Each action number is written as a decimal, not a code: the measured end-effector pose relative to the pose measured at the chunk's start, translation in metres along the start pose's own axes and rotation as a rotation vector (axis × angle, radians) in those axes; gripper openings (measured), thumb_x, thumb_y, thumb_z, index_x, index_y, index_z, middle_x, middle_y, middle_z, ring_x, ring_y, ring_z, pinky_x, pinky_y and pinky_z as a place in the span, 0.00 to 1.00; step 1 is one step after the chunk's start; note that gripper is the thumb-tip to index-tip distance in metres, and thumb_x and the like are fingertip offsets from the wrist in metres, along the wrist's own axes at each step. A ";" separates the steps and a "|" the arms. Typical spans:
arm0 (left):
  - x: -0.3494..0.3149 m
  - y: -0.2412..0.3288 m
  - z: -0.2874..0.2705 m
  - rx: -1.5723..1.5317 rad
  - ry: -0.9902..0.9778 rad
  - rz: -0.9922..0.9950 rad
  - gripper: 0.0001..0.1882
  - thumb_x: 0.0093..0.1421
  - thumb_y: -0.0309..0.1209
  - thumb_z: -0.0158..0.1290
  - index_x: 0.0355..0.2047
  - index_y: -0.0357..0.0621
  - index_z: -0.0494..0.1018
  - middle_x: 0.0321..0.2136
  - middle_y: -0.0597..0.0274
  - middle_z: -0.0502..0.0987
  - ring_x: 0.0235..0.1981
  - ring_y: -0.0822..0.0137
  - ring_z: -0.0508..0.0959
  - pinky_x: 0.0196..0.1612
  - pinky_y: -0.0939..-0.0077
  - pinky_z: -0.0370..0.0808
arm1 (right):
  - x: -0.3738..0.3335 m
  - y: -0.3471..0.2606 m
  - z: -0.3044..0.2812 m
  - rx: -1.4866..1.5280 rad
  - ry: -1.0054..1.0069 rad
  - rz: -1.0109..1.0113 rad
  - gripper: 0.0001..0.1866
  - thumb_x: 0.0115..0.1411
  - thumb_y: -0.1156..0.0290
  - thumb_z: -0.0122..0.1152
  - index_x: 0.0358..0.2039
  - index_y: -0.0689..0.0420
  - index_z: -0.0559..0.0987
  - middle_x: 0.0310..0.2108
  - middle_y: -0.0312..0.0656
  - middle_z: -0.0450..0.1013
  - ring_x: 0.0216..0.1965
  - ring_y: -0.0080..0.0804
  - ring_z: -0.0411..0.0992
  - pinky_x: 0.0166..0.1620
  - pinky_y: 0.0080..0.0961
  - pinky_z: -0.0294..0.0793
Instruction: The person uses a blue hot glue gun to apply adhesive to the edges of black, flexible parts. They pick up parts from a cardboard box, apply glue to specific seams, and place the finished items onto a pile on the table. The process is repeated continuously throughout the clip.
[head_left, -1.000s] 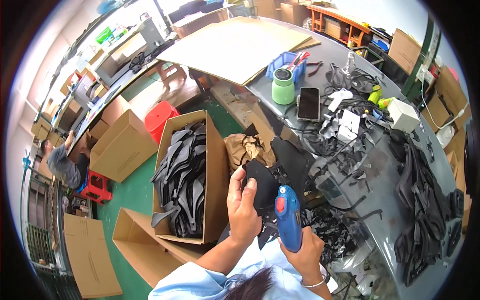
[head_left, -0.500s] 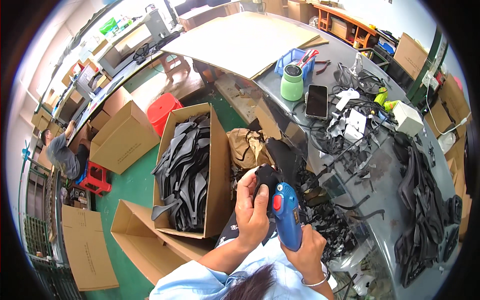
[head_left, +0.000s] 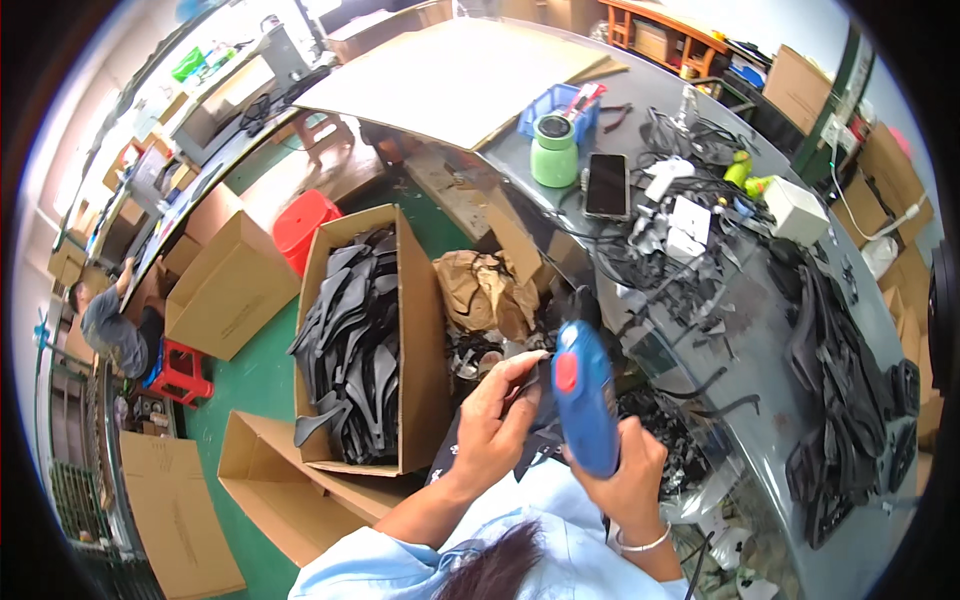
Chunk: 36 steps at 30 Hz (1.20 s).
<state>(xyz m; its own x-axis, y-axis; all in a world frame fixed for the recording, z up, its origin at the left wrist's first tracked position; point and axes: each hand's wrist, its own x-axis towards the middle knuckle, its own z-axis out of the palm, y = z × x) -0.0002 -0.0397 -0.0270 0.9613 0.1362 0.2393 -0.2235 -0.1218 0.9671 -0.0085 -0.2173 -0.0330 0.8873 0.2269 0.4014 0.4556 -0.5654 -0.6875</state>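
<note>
My right hand [head_left: 628, 470] is wrapped round the lower end of a blue handheld power tool [head_left: 590, 420] with a red button near its top. Just left of it, my left hand [head_left: 490, 425] pinches a black piece [head_left: 543, 388], mostly hidden by the fingers and the tool. The tool's head is blurred, and whether it touches the piece I cannot tell. Beside my left arm stands a cardboard box [head_left: 425, 345] filled with flat black curved parts [head_left: 352, 345]. Black scraps [head_left: 665, 430] lie below the table edge near my right hand.
On the grey table [head_left: 760, 390] to the right are a pile of black strips [head_left: 840, 400], a phone [head_left: 607, 187], a green flask [head_left: 554, 152], a blue basket [head_left: 540, 108] and cables. Crumpled brown paper [head_left: 485, 292] lies ahead. A person [head_left: 120, 325] sits at far left.
My left hand has turned, and the black piece now shows less between its fingers. The tool has swung more upright and moved slightly right. The whole view has shifted a little.
</note>
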 end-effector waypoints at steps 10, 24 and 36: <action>0.003 0.007 0.009 0.071 -0.126 0.148 0.09 0.62 0.23 0.47 0.37 0.33 0.75 0.37 0.53 0.78 0.39 0.66 0.78 0.43 0.77 0.73 | 0.036 0.007 -0.020 0.570 0.031 0.336 0.20 0.45 0.72 0.70 0.36 0.59 0.70 0.26 0.40 0.75 0.27 0.27 0.75 0.32 0.24 0.73; -0.025 -0.012 0.054 -0.874 -0.093 -0.058 0.30 0.62 0.52 0.45 0.54 0.41 0.61 0.52 0.55 0.66 0.56 0.60 0.65 0.58 0.60 0.61 | 0.034 -0.007 -0.019 0.715 0.073 0.356 0.21 0.45 0.70 0.73 0.37 0.60 0.71 0.26 0.37 0.73 0.27 0.21 0.72 0.32 0.22 0.73; 0.020 -0.001 0.004 -0.815 0.262 0.312 0.31 0.61 0.54 0.47 0.55 0.44 0.61 0.54 0.50 0.64 0.56 0.54 0.67 0.58 0.66 0.67 | -0.010 -0.017 0.006 0.157 -0.110 0.002 0.23 0.36 0.65 0.75 0.23 0.58 0.67 0.14 0.42 0.66 0.17 0.41 0.67 0.22 0.34 0.66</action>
<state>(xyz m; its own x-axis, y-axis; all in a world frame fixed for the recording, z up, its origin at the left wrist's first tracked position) 0.0196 -0.0407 -0.0230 0.7932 0.4445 0.4162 -0.6074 0.5283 0.5933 -0.0247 -0.2054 -0.0293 0.8868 0.3157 0.3375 0.4516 -0.4371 -0.7778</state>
